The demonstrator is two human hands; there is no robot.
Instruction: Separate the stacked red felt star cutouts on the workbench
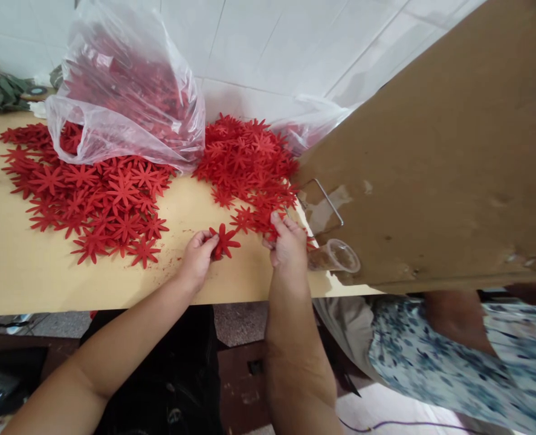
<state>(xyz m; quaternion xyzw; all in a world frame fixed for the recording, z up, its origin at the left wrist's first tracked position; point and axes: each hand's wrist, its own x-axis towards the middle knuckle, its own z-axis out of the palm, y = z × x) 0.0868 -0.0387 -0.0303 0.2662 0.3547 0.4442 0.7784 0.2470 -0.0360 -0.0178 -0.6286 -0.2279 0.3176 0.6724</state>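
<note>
Between the thumb and fingers of my left hand (198, 257) is a red flower piece (225, 240), held just above the pale table (181, 208). My right hand (288, 238) is closed in a pinch at the front edge of the smaller pile of red flowers (245, 157); what lies between its fingertips is too hidden to tell. A larger pile of red flowers (122, 190) spreads on the left. On its far side rests a clear plastic bag (134, 96) full of red pieces.
A clear plastic cup (338, 256) lies tipped just right of my right hand. Tall brown cardboard (440, 163) blocks the right side, with a metal wire handle (329, 202). A person in patterned clothing (413, 344) is at the lower right. White tiled wall (258, 42) stands behind.
</note>
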